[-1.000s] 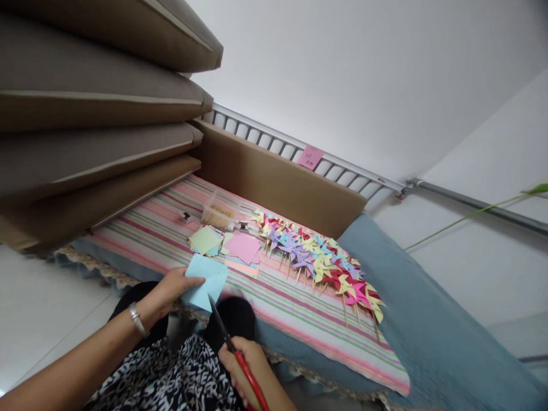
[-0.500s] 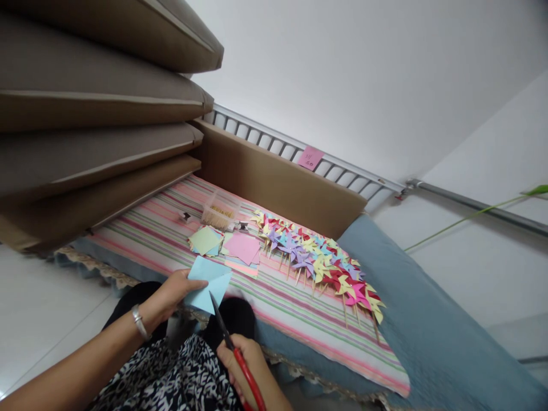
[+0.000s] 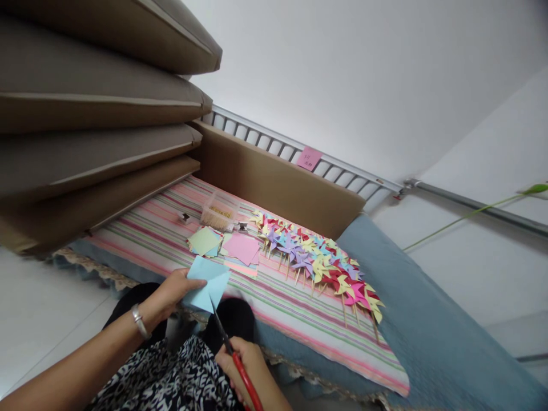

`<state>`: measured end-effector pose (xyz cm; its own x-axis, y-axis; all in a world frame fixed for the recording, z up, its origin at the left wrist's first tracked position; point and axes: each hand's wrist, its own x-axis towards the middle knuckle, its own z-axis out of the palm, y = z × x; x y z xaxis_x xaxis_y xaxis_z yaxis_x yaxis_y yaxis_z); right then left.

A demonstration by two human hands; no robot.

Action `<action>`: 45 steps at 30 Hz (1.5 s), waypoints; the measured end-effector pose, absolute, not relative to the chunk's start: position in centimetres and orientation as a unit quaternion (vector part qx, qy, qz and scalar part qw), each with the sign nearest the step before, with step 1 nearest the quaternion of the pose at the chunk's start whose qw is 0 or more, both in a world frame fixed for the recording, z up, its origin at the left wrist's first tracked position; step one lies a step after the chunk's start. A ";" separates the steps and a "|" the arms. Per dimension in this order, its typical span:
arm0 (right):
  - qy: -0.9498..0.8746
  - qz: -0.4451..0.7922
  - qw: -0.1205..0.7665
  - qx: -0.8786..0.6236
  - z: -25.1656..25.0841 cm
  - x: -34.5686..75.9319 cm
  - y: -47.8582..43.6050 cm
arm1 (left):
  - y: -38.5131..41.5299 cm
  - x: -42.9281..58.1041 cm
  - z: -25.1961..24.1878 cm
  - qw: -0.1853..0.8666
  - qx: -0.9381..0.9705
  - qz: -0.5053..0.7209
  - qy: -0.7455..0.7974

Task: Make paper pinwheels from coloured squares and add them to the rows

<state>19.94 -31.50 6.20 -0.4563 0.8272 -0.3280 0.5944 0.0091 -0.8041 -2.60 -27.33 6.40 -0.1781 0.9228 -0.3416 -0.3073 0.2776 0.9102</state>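
Observation:
A light blue square of paper (image 3: pixel 206 288) is pinched by my left hand (image 3: pixel 176 290), thumb on top, above my lap. One slit shows near its right corner. My right hand (image 3: pixel 240 361) is closed round red-handled scissors (image 3: pixel 245 378), whose dark blades point up and left, their tips at the paper's lower edge. Beyond the paper lie a fanned stack of green and blue paper squares (image 3: pixel 205 241) and a stack of pink paper squares (image 3: pixel 242 248). To the right, several rows of paper pinwheels (image 3: pixel 314 260) on sticks rest on the striped cloth (image 3: pixel 274 297).
A clear plastic box (image 3: pixel 219 211) of thin sticks stands behind the stacks, with a binder clip (image 3: pixel 242 227) beside it. Large brown cushions (image 3: pixel 98 103) are piled at left. A brown board (image 3: pixel 278 177) leans before a white radiator (image 3: pixel 257 137) bearing a pink note (image 3: pixel 309 158).
The scissors' tips have shifted slightly down and left against the paper, and my right hand has moved a little left. My left hand and the paper stay almost the same.

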 end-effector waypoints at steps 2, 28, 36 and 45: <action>-0.721 0.476 0.108 -0.492 5.3 21.1 -31.2 | -27.0 -3.3 6.2 0.569 0.282 0.531 0.561; -0.568 0.449 0.524 -0.449 4.5 16.5 -26.3 | -29.2 1.3 5.5 0.706 0.179 0.578 0.368; -0.619 0.475 0.433 -0.452 3.3 17.0 -27.3 | -28.3 0.4 5.3 0.616 0.186 0.590 0.488; -0.642 0.558 0.155 -0.503 4.5 21.6 -31.3 | -27.7 -2.8 5.3 0.585 0.263 0.559 0.525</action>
